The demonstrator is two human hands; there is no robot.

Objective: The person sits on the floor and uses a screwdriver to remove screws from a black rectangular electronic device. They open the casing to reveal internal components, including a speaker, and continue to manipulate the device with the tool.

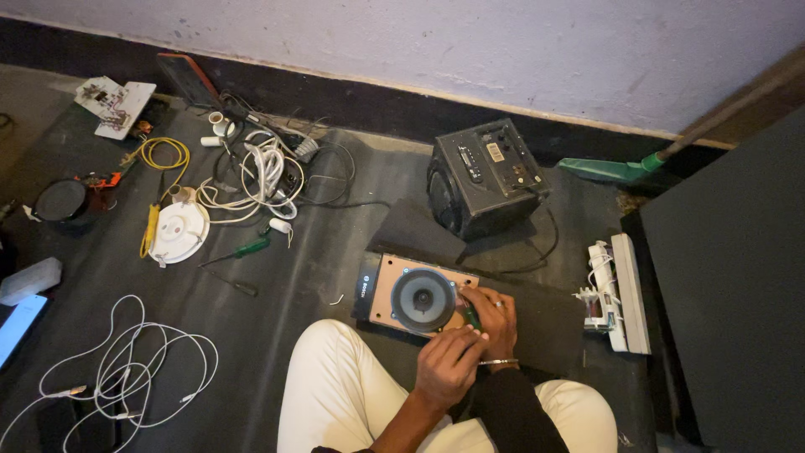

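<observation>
Our left hand point(449, 365) clamps speaker panel point(419, 299) edge, steadying it on floor point(293, 277); right hand point(495, 319) closed round green screwdriver point(472, 317), tip at panel corner.

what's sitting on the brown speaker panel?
A round grey speaker cone sits on the brown speaker panel. Both hands, left hand and right hand, cover its right end, hiding what's beneath.

screwdriver point(472, 318) mostly hidden by hands, cable point(117, 377) cut off
</observation>
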